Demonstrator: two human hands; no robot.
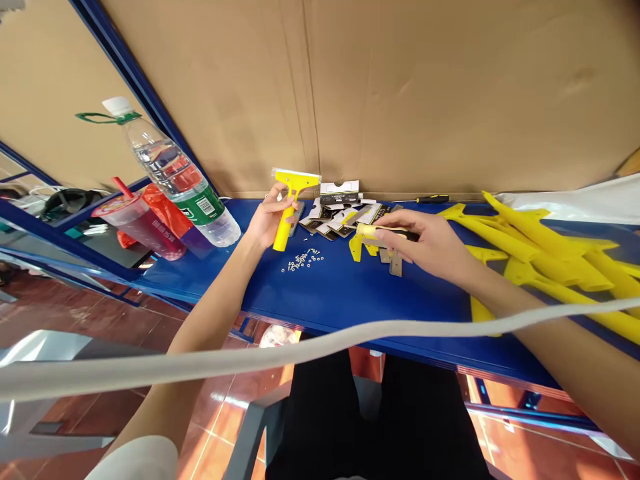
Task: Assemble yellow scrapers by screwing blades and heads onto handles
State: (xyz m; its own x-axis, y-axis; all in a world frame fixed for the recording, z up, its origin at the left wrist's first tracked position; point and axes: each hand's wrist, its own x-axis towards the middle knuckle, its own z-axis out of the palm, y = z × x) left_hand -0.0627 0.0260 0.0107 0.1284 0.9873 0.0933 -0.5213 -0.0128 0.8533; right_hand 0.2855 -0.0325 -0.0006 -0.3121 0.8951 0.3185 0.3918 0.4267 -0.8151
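Note:
My left hand (267, 217) grips a yellow plastic razor scraper (291, 193) upright by its handle, with the metal-edged head at the top. My right hand (430, 245) is closed around a short tool (383, 232) with a pale yellow and black handle; its tip is hidden. Below that hand lie several steel scraper blades (395, 263) and a small yellow plastic piece (356, 248). A scatter of tiny metal screws (301, 261) sits on the blue tabletop (350, 293) between my hands. Packaging cards (340, 217) lie in a heap behind them.
Many yellow plastic scrapers (540, 253) are piled at the right. A water bottle (180, 180) and a plastic cup with a red straw (140, 230) stand at the left. A screwdriver (433, 199) lies at the back, against a cardboard wall (400, 87). A pale strap (250, 357) crosses the view.

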